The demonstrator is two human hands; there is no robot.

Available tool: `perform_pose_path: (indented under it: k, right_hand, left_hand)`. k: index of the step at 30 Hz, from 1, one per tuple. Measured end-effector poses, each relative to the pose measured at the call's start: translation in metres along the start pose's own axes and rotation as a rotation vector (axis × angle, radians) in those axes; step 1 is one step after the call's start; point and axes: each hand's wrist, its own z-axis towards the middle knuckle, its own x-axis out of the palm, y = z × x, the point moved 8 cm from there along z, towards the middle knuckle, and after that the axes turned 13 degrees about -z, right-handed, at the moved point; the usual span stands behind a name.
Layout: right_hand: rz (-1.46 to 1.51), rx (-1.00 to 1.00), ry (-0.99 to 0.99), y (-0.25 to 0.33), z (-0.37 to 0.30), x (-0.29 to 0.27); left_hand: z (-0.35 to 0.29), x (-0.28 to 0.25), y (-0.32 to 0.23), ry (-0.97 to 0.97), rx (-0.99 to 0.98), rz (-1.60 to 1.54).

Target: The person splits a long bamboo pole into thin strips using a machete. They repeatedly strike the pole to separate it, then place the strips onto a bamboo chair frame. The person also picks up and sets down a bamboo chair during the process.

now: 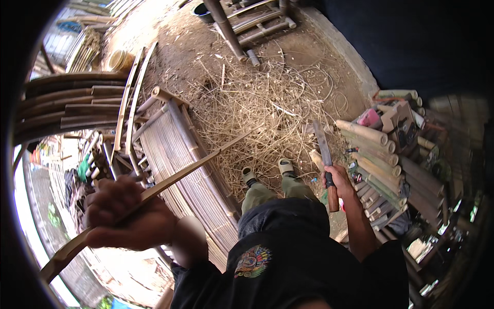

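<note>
My left hand (128,216), raised close at the left, is closed round a long split bamboo strip (193,166). One end of the strip reaches away over the shavings, and the other runs past my wrist to the lower left. In my right hand (339,181), low on the right, I grip a machete (322,144) by its wooden handle. Its dark, straight blade points away from me and stands apart from the strip. Below my hands, a heap of thin bamboo shavings (262,108) covers the ground in front of my feet.
A bamboo slat bench (180,170) stands to my left, beside stacked curved bamboo lengths (72,105). Cut bamboo poles (378,159) are piled at the right. Further off are a bamboo frame (257,28) and a dark bucket (203,13).
</note>
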Motion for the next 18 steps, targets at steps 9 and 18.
perform_pose_path:
  k: [9,18]
  right_hand:
    - [-0.95,-0.39,-0.179,0.058,-0.009,0.116]
    - [-0.997,-1.009,-0.037,0.166,-0.022,0.237]
  left_hand:
    - [-0.057,-0.032,0.126,0.235,-0.022,0.185]
    - [-0.099,-0.006,0.162,0.238,-0.079,-0.11]
